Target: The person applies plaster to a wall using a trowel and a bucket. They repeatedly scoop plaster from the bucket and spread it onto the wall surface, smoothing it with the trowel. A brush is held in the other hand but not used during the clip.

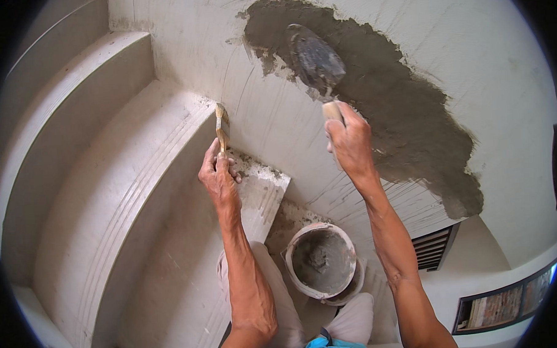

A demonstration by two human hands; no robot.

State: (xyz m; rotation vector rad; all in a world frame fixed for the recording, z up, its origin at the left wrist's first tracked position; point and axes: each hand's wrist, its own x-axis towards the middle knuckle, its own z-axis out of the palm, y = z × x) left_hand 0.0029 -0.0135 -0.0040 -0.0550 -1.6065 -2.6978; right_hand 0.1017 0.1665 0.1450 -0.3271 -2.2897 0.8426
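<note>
Wet mortar half-hides the trowel (316, 61) the right hand (350, 141) grips; left hand (218, 176) grips a brush (222, 124).

Two hands, two tools, one bucket, one wet patch.

One trowel (315, 61) with a mortar-smeared blade sits in the right hand (350, 142); one small paintbrush (222, 125) sits in the left hand (219, 176), so one tool per hand and two hands in all. One bucket (321, 260), grey with mortar inside, stands below between the two forearms. One large dark patch of wet mortar (405, 117) spreads across the pale wall (289, 121). One dark louvred vent (433, 247) shows at the lower right, and one framed dark opening (501, 306) beneath it.
</note>
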